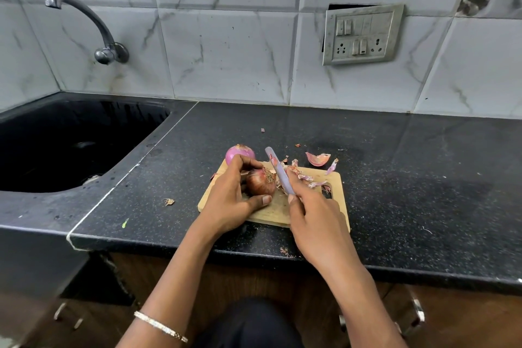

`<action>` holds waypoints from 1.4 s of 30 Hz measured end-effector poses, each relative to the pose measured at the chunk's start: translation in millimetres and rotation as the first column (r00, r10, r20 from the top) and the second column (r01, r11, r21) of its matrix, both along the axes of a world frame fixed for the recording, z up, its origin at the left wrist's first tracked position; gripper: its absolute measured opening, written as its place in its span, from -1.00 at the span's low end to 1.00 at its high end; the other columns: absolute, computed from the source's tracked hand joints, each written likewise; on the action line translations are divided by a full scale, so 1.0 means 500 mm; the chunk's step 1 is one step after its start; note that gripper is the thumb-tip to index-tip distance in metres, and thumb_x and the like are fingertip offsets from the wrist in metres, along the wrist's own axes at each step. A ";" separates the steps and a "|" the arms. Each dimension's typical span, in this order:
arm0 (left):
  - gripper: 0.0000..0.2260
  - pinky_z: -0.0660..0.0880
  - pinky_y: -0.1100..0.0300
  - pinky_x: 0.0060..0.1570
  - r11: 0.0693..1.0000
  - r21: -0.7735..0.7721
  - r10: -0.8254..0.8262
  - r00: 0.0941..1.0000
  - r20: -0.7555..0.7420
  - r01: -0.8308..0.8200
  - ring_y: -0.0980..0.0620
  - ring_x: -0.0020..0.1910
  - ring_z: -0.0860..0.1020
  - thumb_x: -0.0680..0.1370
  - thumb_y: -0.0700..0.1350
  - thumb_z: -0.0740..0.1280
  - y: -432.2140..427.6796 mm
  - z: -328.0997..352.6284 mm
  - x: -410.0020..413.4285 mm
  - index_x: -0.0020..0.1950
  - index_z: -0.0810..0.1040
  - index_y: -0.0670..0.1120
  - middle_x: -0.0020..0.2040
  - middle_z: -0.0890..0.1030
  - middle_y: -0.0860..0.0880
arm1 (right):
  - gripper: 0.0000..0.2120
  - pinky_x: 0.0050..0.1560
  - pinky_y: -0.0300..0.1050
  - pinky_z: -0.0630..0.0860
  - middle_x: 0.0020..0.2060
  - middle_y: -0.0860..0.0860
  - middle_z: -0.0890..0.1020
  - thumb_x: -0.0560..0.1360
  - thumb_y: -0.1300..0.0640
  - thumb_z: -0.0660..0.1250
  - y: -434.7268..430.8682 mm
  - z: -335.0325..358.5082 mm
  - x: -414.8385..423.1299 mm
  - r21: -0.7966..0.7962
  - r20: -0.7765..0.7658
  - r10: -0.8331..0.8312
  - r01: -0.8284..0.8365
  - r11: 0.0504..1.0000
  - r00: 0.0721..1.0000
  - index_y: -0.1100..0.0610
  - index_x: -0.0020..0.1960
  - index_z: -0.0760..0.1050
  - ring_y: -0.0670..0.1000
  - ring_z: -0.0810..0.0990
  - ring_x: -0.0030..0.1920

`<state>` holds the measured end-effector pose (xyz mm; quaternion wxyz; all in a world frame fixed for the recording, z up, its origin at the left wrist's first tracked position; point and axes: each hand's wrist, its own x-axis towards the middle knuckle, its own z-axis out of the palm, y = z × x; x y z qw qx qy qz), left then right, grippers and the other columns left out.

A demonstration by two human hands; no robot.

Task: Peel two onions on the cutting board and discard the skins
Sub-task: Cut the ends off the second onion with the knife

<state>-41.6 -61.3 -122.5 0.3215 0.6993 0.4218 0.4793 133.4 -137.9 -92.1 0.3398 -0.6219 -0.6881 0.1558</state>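
- On the wooden cutting board [337, 200], which lies near the middle of the black table [409, 178], I see the left grip [228, 195] curled round a brown-skinned onion [261, 185], thumb at its near side and fingers over its far side.
- I see the right grip [313, 215] closed round the handle of a knife [278, 175]. The pale blade points away from me, just right of that onion. I cannot tell whether they touch.
- I see a purple onion [240, 153], smooth and glossy, at the board's far left corner, just behind the left fingers. Whether it rests on board or table I cannot tell.
- I see loose skins [308, 178] scattered over the board's far right part, and a curved skin piece [317, 159] on the table just beyond it.
- I see a dark sink [17, 118] to the left, with a tap [84, 17] on the tiled wall above it.
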 end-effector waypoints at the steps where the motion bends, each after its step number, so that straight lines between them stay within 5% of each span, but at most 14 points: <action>1: -0.47 0.57 -0.13 0.22 1.000 0.003 -0.006 1.000 0.001 0.006 0.00 0.19 0.62 0.35 -0.11 0.57 0.000 0.000 0.000 0.23 0.42 0.07 0.20 0.59 0.00 | -0.53 -0.15 -0.03 0.39 -0.11 0.02 0.61 0.70 0.06 0.09 -0.005 0.000 -0.001 0.006 -0.034 0.023 -0.022 1.000 0.999 -0.25 0.57 0.21 0.13 0.56 -0.07; 6: -0.46 0.59 -0.06 0.21 1.000 -0.002 -0.016 1.000 0.006 0.016 0.06 0.21 0.61 0.36 -0.11 0.56 0.000 -0.001 0.001 0.27 0.43 0.01 0.23 0.59 0.05 | -0.54 -0.21 -0.07 0.30 -0.18 -0.08 0.49 0.71 0.08 0.09 -0.005 -0.004 -0.012 0.007 -0.009 0.010 -0.010 1.000 1.000 -0.19 0.58 0.23 0.01 0.45 -0.19; 10: -0.47 0.59 0.09 0.21 0.999 -0.032 -0.038 0.995 0.092 0.041 0.01 0.20 0.62 0.38 -0.25 0.59 -0.003 0.001 0.001 0.24 0.43 -0.01 0.20 0.59 -0.02 | -0.52 -0.10 -0.05 0.34 0.04 0.00 0.59 0.72 0.09 0.06 -0.004 0.006 -0.010 -0.081 0.046 -0.004 0.008 0.997 0.999 -0.21 0.60 0.16 0.05 0.49 0.02; 13: -0.48 0.56 0.13 0.21 0.997 -0.045 -0.059 0.979 0.196 0.069 -0.01 0.22 0.61 0.38 -0.21 0.56 -0.003 0.004 0.001 0.26 0.45 -0.03 0.26 0.56 -0.06 | -0.53 -0.08 -0.03 0.46 -0.03 -0.01 0.62 0.70 0.08 0.07 0.000 0.007 -0.003 -0.082 0.031 -0.016 0.019 0.996 0.999 -0.21 0.57 0.22 0.16 0.57 0.03; 16: -0.50 0.55 0.10 0.23 0.994 -0.054 -0.080 0.962 0.262 0.097 -0.05 0.26 0.59 0.40 -0.08 0.55 -0.001 0.015 0.004 0.30 0.51 -0.01 0.31 0.54 -0.08 | -0.66 -0.12 0.17 0.61 -0.20 0.00 0.66 0.68 0.10 0.08 0.020 0.015 0.010 -0.043 -0.119 -0.016 0.011 0.999 0.993 -0.20 0.36 0.42 0.17 0.64 -0.16; 19: -0.60 0.61 0.02 0.12 0.967 -0.178 -0.078 0.874 0.480 0.184 -0.15 0.21 0.61 0.44 -0.16 0.44 0.008 0.041 0.018 0.29 0.61 -0.06 0.32 0.53 -0.22 | -0.72 -0.29 0.04 0.61 -0.23 -0.02 0.67 0.69 0.18 0.11 0.066 0.042 0.028 -0.011 -0.343 -0.015 0.012 1.000 0.939 -0.12 0.24 0.48 -0.03 0.65 -0.37; 21: -0.63 0.63 0.05 -0.10 0.938 -0.243 -0.065 0.814 0.577 0.247 -0.13 0.06 0.65 0.48 -0.16 0.31 0.020 0.061 0.036 0.28 0.62 -0.14 0.24 0.58 -0.28 | -0.71 -0.37 -0.12 0.51 -0.24 -0.02 0.68 0.69 0.20 0.12 0.097 0.062 0.042 0.040 -0.366 0.008 0.007 0.999 0.930 -0.06 0.31 0.47 -0.10 0.61 -0.43; 26: -0.68 0.34 0.23 -0.47 0.928 -0.329 0.030 0.841 0.540 0.177 -0.08 -0.35 0.58 0.69 -0.10 0.08 0.053 0.092 0.072 0.20 0.58 -0.17 -0.13 0.63 -0.29 | -0.46 -0.32 -0.25 0.41 -0.40 -0.12 0.54 0.70 0.15 0.17 0.155 0.085 0.067 0.071 -0.410 0.200 -0.188 0.980 0.890 -0.41 0.49 0.23 -0.18 0.47 -0.40; 30: -0.72 0.50 0.17 -0.38 0.928 -0.364 0.108 0.882 0.459 0.076 -0.10 -0.30 0.64 0.67 -0.01 0.16 0.068 0.092 0.097 -0.10 0.62 0.02 -0.17 0.64 -0.21 | -0.53 -0.26 -0.04 0.38 -0.38 -0.07 0.44 0.70 0.11 0.20 0.184 0.064 0.084 0.117 -0.411 0.298 -0.274 0.954 0.861 -0.37 0.48 0.33 0.00 0.42 -0.32; 33: -0.61 0.56 0.07 -0.24 0.932 -0.349 0.100 0.862 0.496 0.093 -0.13 -0.25 0.61 0.72 0.07 0.08 0.073 0.088 0.106 -0.15 0.55 -0.07 -0.25 0.63 -0.19 | -0.56 -0.27 -0.19 0.42 -0.35 -0.21 0.51 0.68 0.12 0.25 0.185 0.058 0.084 0.158 -0.436 0.357 -0.321 0.934 0.826 -0.24 0.49 0.38 -0.14 0.47 -0.33; 35: -0.56 0.58 0.07 -0.20 0.939 -0.333 0.106 0.854 0.510 0.083 -0.12 -0.22 0.60 0.73 0.08 0.03 0.072 0.087 0.108 -0.11 0.51 -0.16 -0.25 0.64 -0.18 | -0.54 -0.08 -0.30 0.55 -0.10 -0.34 0.65 0.65 0.12 0.31 0.184 0.057 0.076 0.168 -0.427 0.410 -0.374 0.912 0.806 -0.14 0.52 0.38 -0.25 0.63 -0.12; 37: -0.50 0.61 0.08 -0.16 0.937 -0.336 0.097 0.844 0.527 0.102 -0.12 -0.16 0.66 0.73 0.10 0.00 0.064 0.092 0.108 -0.07 0.56 -0.19 -0.18 0.69 -0.19 | -0.46 0.23 -0.05 0.59 0.27 -0.25 0.62 0.59 0.06 0.41 0.181 0.054 0.067 0.168 -0.371 0.455 -0.423 0.890 0.810 -0.11 0.53 0.37 -0.14 0.64 0.21; 42: -0.32 0.59 0.25 -0.31 0.934 -0.318 0.048 0.826 0.562 0.163 0.07 -0.28 0.70 0.74 0.04 -0.07 0.053 0.103 0.108 -0.30 0.74 -0.02 -0.29 0.72 -0.02 | -0.32 -0.07 0.07 0.62 -0.02 0.05 0.71 0.43 -0.26 0.50 0.189 0.032 0.055 0.243 -0.092 0.388 -0.357 0.902 0.917 -0.37 0.48 0.33 -0.19 0.44 -0.16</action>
